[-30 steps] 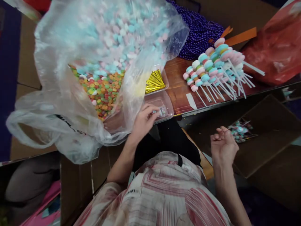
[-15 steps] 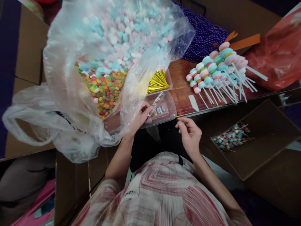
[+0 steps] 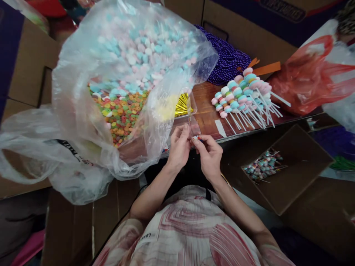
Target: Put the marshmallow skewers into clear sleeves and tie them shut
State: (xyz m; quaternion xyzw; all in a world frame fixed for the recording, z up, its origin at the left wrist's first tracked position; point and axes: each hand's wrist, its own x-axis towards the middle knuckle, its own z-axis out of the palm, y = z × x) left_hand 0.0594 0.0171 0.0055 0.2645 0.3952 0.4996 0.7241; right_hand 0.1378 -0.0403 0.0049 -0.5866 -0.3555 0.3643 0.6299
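Both my hands meet just in front of the table edge. My left hand (image 3: 179,147) and my right hand (image 3: 208,155) pinch a narrow clear wrapper with a printed label (image 3: 195,137) between their fingertips. Right behind them lies a clear plastic tray (image 3: 195,127) with gold twist ties (image 3: 183,104) beside it. A big clear plastic bag of small colourful candies (image 3: 124,85) bulges at the left, its side touching my left hand. A pile of candy skewers on white sticks (image 3: 244,96) lies on the wooden table (image 3: 206,111) to the right.
Purple bead strings (image 3: 227,61) and a red plastic bag (image 3: 307,79) lie at the back right. A cardboard box with wrapped candy skewers (image 3: 263,166) stands below the table at right. Cardboard boxes surround the table at left.
My right hand came in from over the box at the right to meet my left hand. My left hand lifted the wrapper out of the tray, and both hands now hold it.
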